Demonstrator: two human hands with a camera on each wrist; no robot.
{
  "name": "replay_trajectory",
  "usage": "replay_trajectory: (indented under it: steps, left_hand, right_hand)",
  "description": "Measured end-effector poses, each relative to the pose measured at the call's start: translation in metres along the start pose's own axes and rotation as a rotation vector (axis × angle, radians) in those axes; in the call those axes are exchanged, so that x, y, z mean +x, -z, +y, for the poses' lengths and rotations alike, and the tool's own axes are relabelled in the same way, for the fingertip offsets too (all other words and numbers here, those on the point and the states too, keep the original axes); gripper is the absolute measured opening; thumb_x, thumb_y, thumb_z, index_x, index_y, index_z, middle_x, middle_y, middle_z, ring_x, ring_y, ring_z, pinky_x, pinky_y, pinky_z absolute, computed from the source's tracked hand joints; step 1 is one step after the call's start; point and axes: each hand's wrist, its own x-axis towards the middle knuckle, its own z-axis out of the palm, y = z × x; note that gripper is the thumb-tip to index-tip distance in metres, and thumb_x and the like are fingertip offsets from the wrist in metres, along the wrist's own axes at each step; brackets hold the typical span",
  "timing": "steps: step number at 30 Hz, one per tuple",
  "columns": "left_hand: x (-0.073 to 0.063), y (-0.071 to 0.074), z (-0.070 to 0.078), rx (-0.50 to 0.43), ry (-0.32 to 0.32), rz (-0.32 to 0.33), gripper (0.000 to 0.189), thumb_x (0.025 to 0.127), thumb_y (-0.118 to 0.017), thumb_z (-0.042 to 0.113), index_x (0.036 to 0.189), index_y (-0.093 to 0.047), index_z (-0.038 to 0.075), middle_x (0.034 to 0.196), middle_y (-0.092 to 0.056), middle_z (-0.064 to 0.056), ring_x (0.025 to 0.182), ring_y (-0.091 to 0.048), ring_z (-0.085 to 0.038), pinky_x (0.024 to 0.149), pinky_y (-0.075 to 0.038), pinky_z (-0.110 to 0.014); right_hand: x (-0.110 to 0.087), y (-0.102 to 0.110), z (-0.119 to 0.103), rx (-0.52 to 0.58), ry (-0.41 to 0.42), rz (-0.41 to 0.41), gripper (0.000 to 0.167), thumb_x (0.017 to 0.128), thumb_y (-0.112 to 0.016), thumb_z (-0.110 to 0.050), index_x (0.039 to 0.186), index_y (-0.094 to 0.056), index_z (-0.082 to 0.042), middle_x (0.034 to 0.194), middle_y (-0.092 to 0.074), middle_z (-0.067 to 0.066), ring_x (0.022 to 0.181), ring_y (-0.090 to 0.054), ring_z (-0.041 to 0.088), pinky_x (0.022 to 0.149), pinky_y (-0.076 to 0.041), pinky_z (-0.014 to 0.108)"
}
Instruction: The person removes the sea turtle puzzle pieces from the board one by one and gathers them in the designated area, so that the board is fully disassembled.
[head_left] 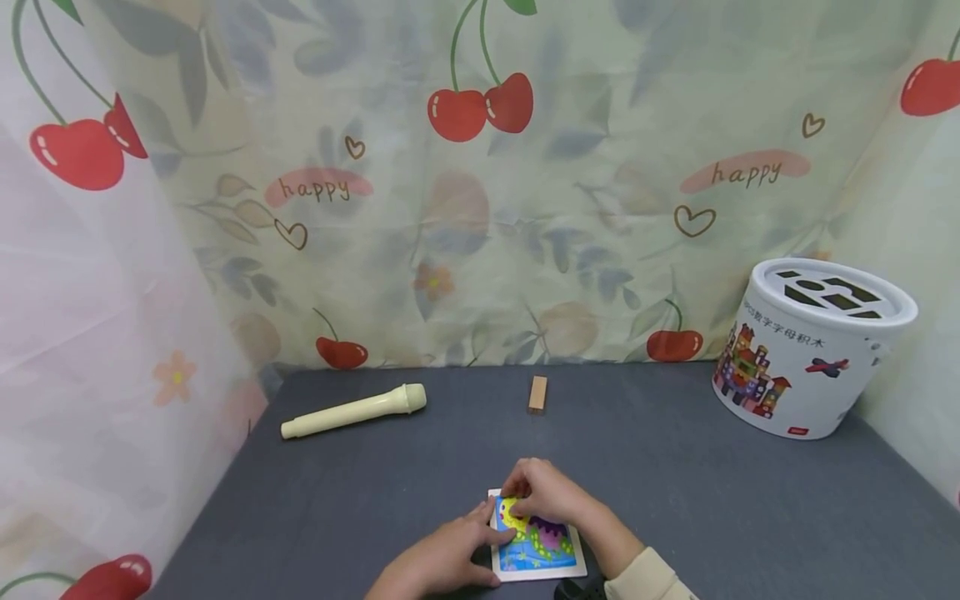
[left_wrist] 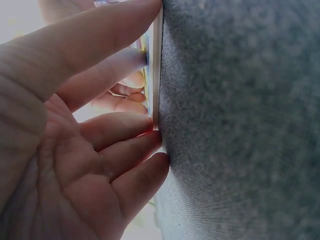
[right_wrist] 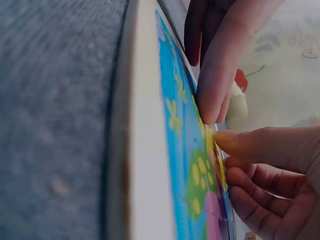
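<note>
A small jigsaw puzzle (head_left: 531, 575) with a pale frame lies flat on the dark table, showing a yellow, green and purple cartoon creature on blue. My left hand (head_left: 448, 552) holds it from the left side, thumb at the near edge, one finger pressing on the picture. In the left wrist view, other fingertips (left_wrist: 159, 140) meet the frame's edge and the table. My right hand (head_left: 551, 492) reaches over the far part, its thumb and curled fingers pinching at a yellow puzzle piece (right_wrist: 210, 137) on the picture's surface.
Beyond the hands lies a small wooden block (head_left: 537, 394). A cream microphone-shaped toy (head_left: 354, 413) rests at the back left. At the back right stands a white bucket (head_left: 806, 358) with shaped holes in its lid. A patterned curtain (head_left: 480, 250) encloses the table (head_left: 390, 492).
</note>
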Motion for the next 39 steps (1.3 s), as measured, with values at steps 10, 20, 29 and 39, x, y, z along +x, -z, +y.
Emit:
replay_trajectory:
  steps: [10,20,29,39]
  left_hand:
    - [-0.002,-0.0014,-0.0026,0.017,-0.02,0.008,0.055,0.078,-0.074,0.03,0.129,-0.057,0.026,0.151,-0.028,-0.017,0.138,-0.032,-0.032,0.102,-0.04,-0.041]
    - [-0.0023,-0.0009,-0.0042,0.01,-0.004,0.001,0.055,0.078,-0.073,0.031,0.129,-0.056,0.027,0.152,-0.028,-0.015,0.139,-0.03,-0.031,0.103,-0.039,-0.042]
    - [-0.0023,-0.0011,-0.0016,0.04,-0.027,0.032,0.055,0.077,-0.074,0.031,0.129,-0.057,0.026,0.151,-0.028,-0.016,0.138,-0.03,-0.031,0.104,-0.039,-0.041]
    - [-0.004,0.0002,-0.0016,0.046,-0.064,0.032,0.055,0.078,-0.073,0.03,0.129,-0.057,0.023,0.151,-0.029,-0.017,0.138,-0.03,-0.032,0.103,-0.039,-0.039]
  right_hand:
    - [-0.0001,-0.0011,-0.0026,0.006,-0.006,-0.023,0.014,0.08,-0.065,0.002,0.093,-0.071,-0.001,0.085,-0.058,0.003,0.075,-0.053,0.011,0.062,-0.045,0.021]
    - [0.0025,-0.005,-0.0017,0.013,-0.006,-0.004,0.013,0.081,-0.062,0.001,0.091,-0.07,-0.002,0.084,-0.056,0.002,0.073,-0.05,0.011,0.061,-0.043,0.021]
    - [0.0031,-0.0077,-0.0022,0.026,-0.056,0.034,0.008,0.082,-0.061,0.0,0.086,-0.066,-0.004,0.08,-0.051,0.002,0.072,-0.047,0.014,0.059,-0.039,0.024]
    - [0.0013,-0.0075,-0.0057,0.01,-0.036,0.014,0.011,0.084,-0.059,0.001,0.09,-0.068,-0.001,0.083,-0.056,0.002,0.074,-0.05,0.013,0.062,-0.043,0.023]
